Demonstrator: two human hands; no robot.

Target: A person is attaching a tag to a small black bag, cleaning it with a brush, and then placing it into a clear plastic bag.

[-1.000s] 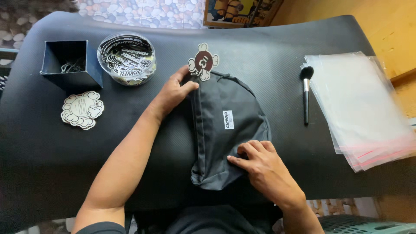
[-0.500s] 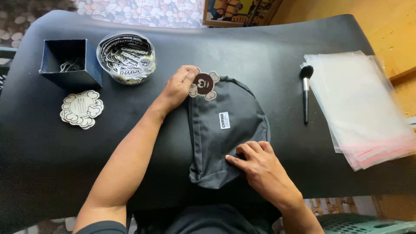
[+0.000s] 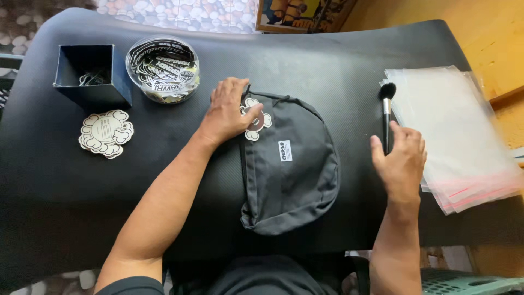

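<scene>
A small dark grey fabric pouch bag (image 3: 289, 164) lies flat at the centre of the black textured bench (image 3: 338, 65), its curved zip edge toward twelve o'clock. The left hand (image 3: 229, 112) rests palm-down on the bag's eleven o'clock corner, fingers spread flat over a cloud-shaped card tag with a brown round centre (image 3: 257, 121); it presses rather than grips. The right hand (image 3: 401, 158), at three o'clock from the bag and apart from it, hovers loosely open, holding nothing, its fingertips just beside the handle of a black-bristled brush with a silver ferrule (image 3: 386, 112). Beyond the brush, at three o'clock, sits a stack of clear plastic sleeves with red seal strips (image 3: 458, 131).

At ten o'clock stand a dark blue square open box (image 3: 93, 74) and a clear round tub of printed stickers (image 3: 162, 68); below them lies a pile of cloud-shaped card tags (image 3: 106, 133).

The bag looks light, soft and limp, likely to fold and sag if lifted by one corner. The firmer seam along the zip or both side edges would probably give the steadiest hold. The card tag seems thin and easily creased.
</scene>
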